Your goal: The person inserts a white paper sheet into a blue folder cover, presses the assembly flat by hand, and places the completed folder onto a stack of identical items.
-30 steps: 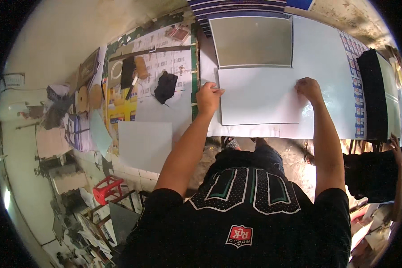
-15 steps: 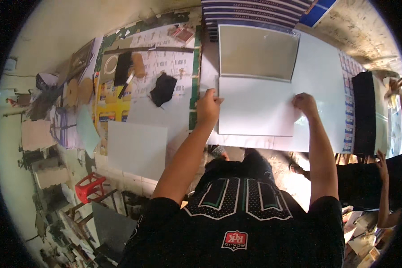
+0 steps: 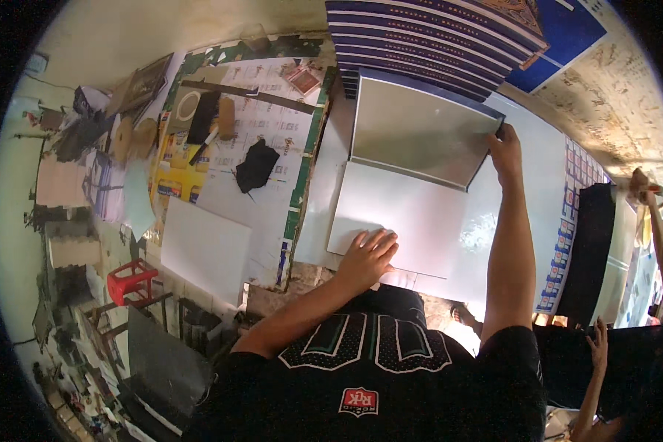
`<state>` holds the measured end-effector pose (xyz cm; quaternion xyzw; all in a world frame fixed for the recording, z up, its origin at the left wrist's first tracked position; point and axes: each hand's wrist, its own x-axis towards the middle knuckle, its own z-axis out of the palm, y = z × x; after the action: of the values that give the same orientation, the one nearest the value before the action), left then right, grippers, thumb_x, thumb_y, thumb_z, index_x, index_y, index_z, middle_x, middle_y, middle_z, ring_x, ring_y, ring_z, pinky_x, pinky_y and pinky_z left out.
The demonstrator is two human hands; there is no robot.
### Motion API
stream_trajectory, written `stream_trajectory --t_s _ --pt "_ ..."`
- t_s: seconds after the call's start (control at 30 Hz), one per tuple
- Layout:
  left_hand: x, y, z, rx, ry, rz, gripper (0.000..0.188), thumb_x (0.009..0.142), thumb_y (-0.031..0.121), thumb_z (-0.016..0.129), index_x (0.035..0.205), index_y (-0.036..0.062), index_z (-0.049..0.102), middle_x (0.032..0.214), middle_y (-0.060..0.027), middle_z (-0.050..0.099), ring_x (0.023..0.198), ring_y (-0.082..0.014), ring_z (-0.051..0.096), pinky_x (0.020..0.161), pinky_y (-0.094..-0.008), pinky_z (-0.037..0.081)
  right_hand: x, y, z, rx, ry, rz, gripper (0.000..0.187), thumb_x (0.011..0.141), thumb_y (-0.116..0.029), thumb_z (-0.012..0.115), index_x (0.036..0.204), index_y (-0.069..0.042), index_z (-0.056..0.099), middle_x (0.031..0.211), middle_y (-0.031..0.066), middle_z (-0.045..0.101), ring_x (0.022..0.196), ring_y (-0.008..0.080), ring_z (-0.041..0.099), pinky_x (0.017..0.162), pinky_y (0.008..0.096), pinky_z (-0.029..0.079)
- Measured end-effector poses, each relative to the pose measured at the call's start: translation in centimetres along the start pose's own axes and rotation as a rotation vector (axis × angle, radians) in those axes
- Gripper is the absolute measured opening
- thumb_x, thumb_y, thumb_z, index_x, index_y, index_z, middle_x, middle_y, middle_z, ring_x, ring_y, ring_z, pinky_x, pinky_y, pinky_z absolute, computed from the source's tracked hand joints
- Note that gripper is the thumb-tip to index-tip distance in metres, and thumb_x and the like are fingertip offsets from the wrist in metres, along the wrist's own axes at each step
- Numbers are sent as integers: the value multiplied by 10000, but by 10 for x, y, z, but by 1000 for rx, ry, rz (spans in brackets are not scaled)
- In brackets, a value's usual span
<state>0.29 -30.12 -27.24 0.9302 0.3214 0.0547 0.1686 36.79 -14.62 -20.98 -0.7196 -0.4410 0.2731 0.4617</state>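
Note:
An open hardcover book lies on the white work table, turned slightly askew. Its white page block (image 3: 405, 210) is on the near side, and the grey-brown inner cover board (image 3: 420, 129) with a dark blue edge extends away from me. My left hand (image 3: 373, 258) rests flat on the near part of the white page, fingers spread. At the cover's right end, my right hand (image 3: 505, 151) grips the edge near the far corner, the fingers partly hidden behind the board.
A stack of dark blue books (image 3: 420, 48) stands just beyond the cover. On the left table are a black cloth (image 3: 258, 166), a tape roll (image 3: 188, 105) and a white sheet (image 3: 206, 239). A red stool (image 3: 132, 282) stands lower left. Another person's hand (image 3: 599, 345) shows at right.
My left hand has moved from the page's left edge onto its near part. My right hand has gone from the page's right edge to the cover's far right corner. The view has tilted.

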Motion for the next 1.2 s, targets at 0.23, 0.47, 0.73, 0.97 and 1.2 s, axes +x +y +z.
stream_trajectory --t_s 0.23,0.47,0.73,0.97,1.2 --pt "-40 -66 -37 126 -57 112 469 855 378 608 1277 174 586 1407 -1 497 1341 -205 408 1093 -486 317 -162 16 -39 187 321 47 419 838 -36 615 1216 47 455 1188 179 566 1049 247 578 887 353 493" --pt "-27 -100 -45 10 6 298 425 754 350 700 1135 165 674 1341 -18 556 1289 -213 478 1081 -432 387 -230 16 -109 321 209 224 381 939 -231 584 1230 6 519 1185 162 565 1049 234 588 796 378 560" --pt "-28 -98 -43 45 -316 122 487 822 409 614 1256 191 585 1463 24 443 1402 -170 328 1158 -422 296 -106 -8 -95 397 -647 84 1090 791 -813 440 1418 74 358 1340 205 512 1204 287 510 1034 389 377" --pt "-27 -96 -46 92 -438 71 478 832 408 609 1270 219 582 1470 34 431 1406 -182 320 1182 -430 248 -66 67 -63 629 -705 593 1059 755 -793 530 1363 68 434 1210 196 604 1026 267 626 846 378 526" --pt "-29 -95 -41 86 -377 66 431 831 393 603 1231 234 612 1449 67 459 1394 -161 342 1184 -414 255 -51 73 -45 797 -790 711 967 751 -700 631 1329 58 473 1149 184 634 945 278 658 778 388 559"
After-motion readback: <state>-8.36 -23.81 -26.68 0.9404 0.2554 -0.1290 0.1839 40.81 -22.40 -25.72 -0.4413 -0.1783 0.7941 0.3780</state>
